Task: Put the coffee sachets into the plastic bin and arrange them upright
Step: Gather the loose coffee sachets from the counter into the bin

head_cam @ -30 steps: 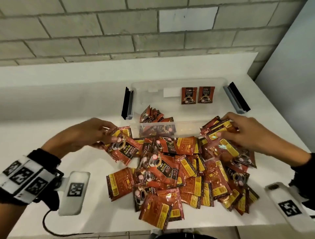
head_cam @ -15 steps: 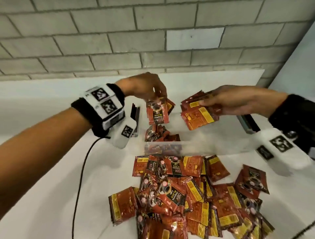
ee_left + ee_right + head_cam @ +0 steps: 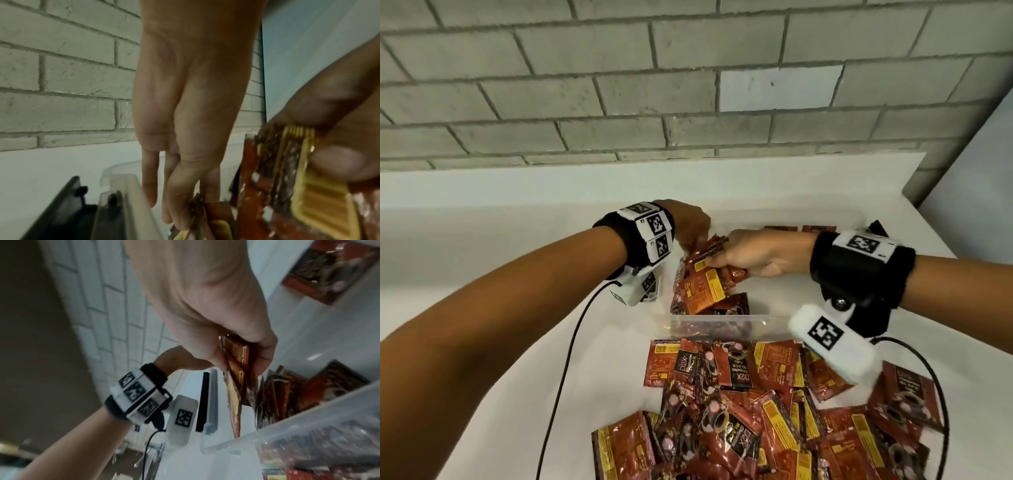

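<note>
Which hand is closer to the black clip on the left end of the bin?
Left. The left hand hangs just beside the black clip at the bin's left end; the right hand is further toward the bin's middle, holding sachets.

A white desk (image 3: 493, 308) was set against a grey block wall (image 3: 619, 85). On it, toward the wall, a clear plastic bin (image 3: 709, 323) was placed, with a black latch (image 3: 61, 211) at its left end. Just in front of the bin's near wall, a loose heap of red and yellow coffee sachets (image 3: 774, 411) was spread over the desk, many overlapping. Black cables (image 3: 561, 377) were trailed across the surface on either side of the heap.
</note>
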Demonstrator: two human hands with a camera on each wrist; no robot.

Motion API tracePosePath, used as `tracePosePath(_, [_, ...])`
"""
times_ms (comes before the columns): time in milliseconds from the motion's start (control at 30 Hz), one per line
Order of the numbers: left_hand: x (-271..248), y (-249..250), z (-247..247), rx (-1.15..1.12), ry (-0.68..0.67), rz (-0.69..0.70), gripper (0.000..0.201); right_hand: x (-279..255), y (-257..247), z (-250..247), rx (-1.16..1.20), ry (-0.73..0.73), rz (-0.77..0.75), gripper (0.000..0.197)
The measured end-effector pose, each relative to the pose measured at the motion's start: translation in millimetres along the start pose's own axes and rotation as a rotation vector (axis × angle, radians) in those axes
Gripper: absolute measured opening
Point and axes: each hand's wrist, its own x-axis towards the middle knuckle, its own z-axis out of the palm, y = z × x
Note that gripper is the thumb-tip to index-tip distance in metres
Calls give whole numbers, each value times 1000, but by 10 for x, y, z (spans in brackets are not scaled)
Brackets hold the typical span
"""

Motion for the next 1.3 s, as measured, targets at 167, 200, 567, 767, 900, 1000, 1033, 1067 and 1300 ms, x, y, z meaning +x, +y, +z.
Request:
tracePosePath(167, [-64, -4, 33, 111, -1, -50, 25, -27, -42, -5, -233, 61, -56, 33])
tracePosePath(200, [-79, 3, 28, 105, -9, -53, 23, -22, -47, 9, -210, 26, -41, 32])
tracePosePath(567, [-592, 84, -167, -79, 88, 61, 60, 103, -17, 257, -566, -145, -41, 62])
tracePosePath(767, [-1496, 61, 10, -361, 275, 32, 14, -468, -37, -180, -571, -32, -255, 37])
tracePosePath(900, [-1925, 185, 550, -497, 65, 50, 1, -1190, 392, -450, -398, -37, -302, 36])
tracePosePath(1000, [-1952, 383, 1029, -519, -44, 2, 26, -1539, 952, -463, -478, -36, -211, 31])
tracePosePath(1033, [-1928, 462, 1162, -542, -54, -20, 44, -1572, 1154, -444, -545, -12, -171, 33])
tracePosePath(1067, [-1889, 548, 1304, -580, -52, -49, 57, -1590, 1354, -416, -606, 21, -120, 37])
tracePosePath(1300, [-1614, 1073, 1848, -809, 93, -233, 111, -1497, 2280, 16, -785, 110, 112, 108])
